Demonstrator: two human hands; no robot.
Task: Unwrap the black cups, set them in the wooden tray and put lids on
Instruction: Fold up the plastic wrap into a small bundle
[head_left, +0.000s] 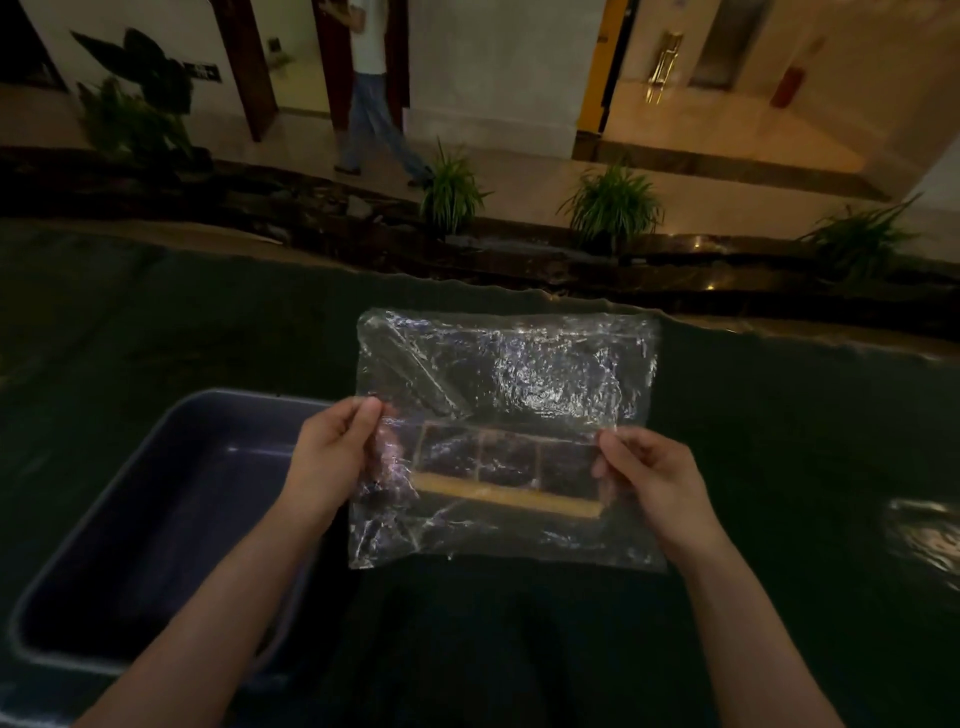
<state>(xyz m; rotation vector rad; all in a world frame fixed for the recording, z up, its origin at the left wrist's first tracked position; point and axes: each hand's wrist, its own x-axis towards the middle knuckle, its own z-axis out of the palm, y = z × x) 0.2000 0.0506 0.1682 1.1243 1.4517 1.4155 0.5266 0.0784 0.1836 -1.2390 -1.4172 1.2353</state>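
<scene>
Both the left hand (332, 457) and right hand (649, 473) pinch a clear plastic sheet (509, 374) stretched crosswise between them, directly over the wooden tray (506, 496), whose long axis also runs left to right.

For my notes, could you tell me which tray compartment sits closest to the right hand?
The rightmost compartment of the wooden tray, seen through the plastic bag, lies beside the right hand; the other two lie farther left.

1. Left hand (332, 457): forearm enters from 7 o'clock, thumb and fingers pinched together, thumb tip pointing to 1 o'clock.
2. Right hand (654, 483): forearm enters from 5 o'clock, fingers curled and pinched, knuckles toward 11 o'clock.
3. Both hands sit level, well apart.
</scene>
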